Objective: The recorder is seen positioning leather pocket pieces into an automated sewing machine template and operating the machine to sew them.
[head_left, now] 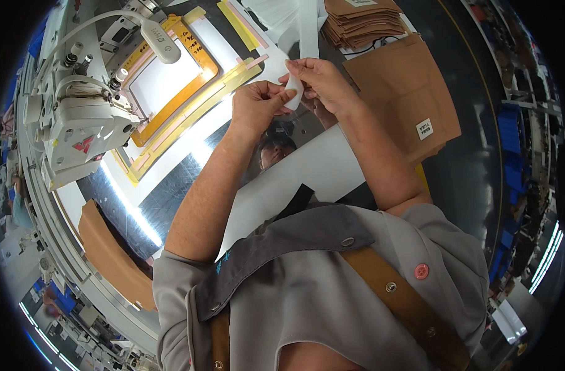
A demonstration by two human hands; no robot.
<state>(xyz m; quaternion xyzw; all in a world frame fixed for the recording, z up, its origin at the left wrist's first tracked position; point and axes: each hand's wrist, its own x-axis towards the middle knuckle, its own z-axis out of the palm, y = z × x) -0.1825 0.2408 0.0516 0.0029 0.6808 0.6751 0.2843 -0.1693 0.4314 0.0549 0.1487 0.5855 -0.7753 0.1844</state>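
Observation:
Both hands meet above the far middle of the metal worktable [190,179]. Between them is a small, curved piece of thin white sheet [295,96]; whether it is paper or cloth I cannot tell. My left hand [256,106] pinches its left edge between thumb and fingers. The top of the same piece is gripped by my right hand [322,83], with the thumb at its upper corner. Just left of my left hand lies a flat template [242,73] edged with yellow and pink strips. An orange-yellow clamp frame [202,62] rests on it, around a white area.
A white sewing machine [84,130] stands at the left, with a lit lamp [160,42] over the frame. Brown panels [400,93] lie at the right, and more are stacked [363,25] behind them. Another brown piece [112,253] hangs near the left table edge.

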